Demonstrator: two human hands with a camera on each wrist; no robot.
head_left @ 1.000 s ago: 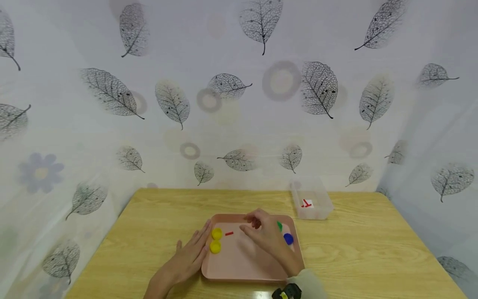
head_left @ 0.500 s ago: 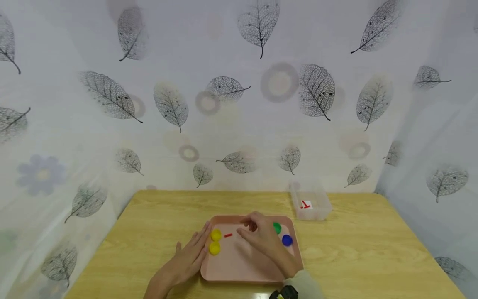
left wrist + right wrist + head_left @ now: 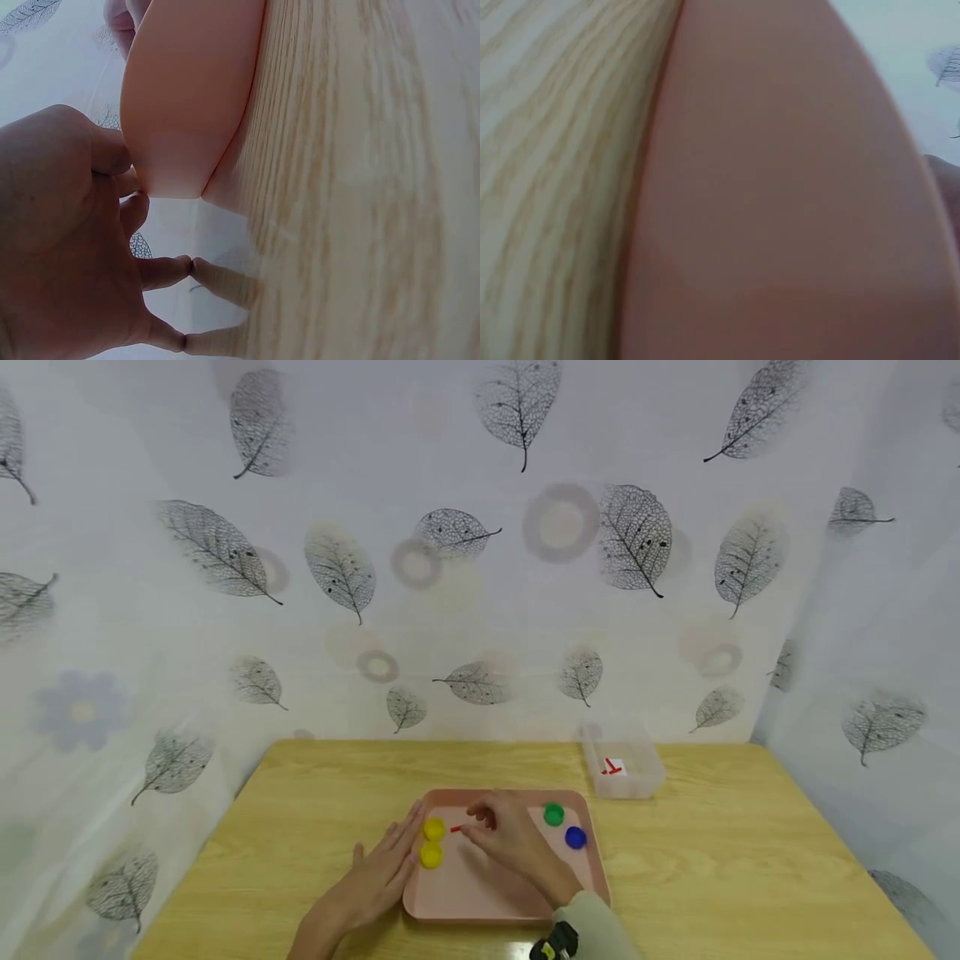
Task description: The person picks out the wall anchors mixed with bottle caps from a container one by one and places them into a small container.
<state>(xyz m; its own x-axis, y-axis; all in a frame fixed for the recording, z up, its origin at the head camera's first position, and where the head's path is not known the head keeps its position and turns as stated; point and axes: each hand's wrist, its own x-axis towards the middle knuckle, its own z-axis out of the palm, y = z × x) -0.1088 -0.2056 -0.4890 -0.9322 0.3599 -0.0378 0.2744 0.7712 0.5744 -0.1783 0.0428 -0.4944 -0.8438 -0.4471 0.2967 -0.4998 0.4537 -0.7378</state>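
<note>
A pink tray (image 3: 491, 897) lies on the wooden table. My left hand (image 3: 378, 868) rests along its left side, fingers straight; in the left wrist view the fingertips of this hand (image 3: 60, 232) come down on the tabletop beside the tray wall (image 3: 191, 105). Over the tray's middle hovers my right hand (image 3: 510, 839), thumb and index finger apart, nothing visible between them. Its thumb tip overlaps the right end of a small red stick (image 3: 455, 829) on the tray floor. Two yellow round caps (image 3: 432, 842) lie left of the stick, a green cap (image 3: 553, 814) and a blue one (image 3: 575, 837) at the right.
Behind the tray's right corner stands a translucent plastic box (image 3: 626, 781) holding a white card with red strips (image 3: 613, 767). A leaf-patterned curtain (image 3: 480, 610) hangs behind the table (image 3: 712, 843). The tray wall (image 3: 780, 165) fills most of the right wrist view.
My right hand has moved left over the tray towards the red stick, uncovering the green cap fully. My left hand has stayed at the tray's side.
</note>
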